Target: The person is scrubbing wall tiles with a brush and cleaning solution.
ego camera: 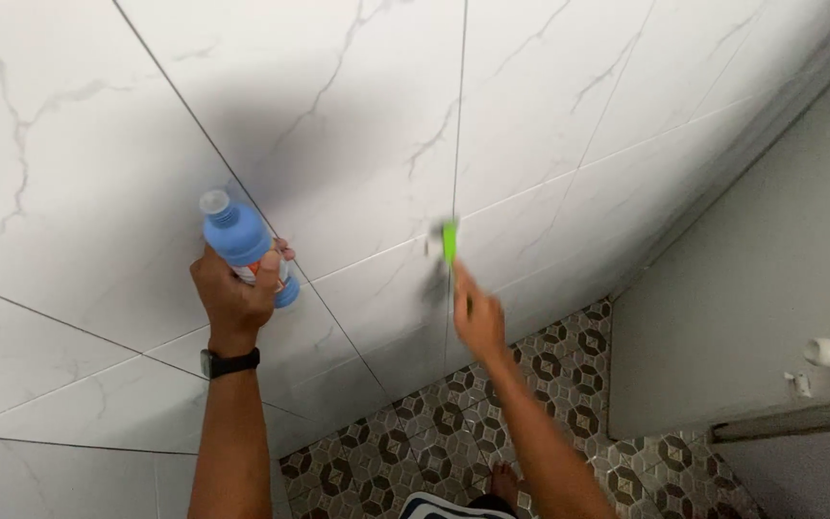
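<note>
Now | left hand [232,293] grips blue bottle [242,240] | right hand [477,322] holds green brush [450,240] against tiled wall [338,115]

The blue plastic bottle [240,240] has a clear cap and a partly hidden label with orange on it. It is held upright, tilted slightly left, in front of the white marble-look wall tiles, with fingers wrapped around its lower half. The green-handled brush [449,242] is blurred; its head is pressed against the vertical grout line between two tiles, handle pointing down, well apart from the bottle.
</note>
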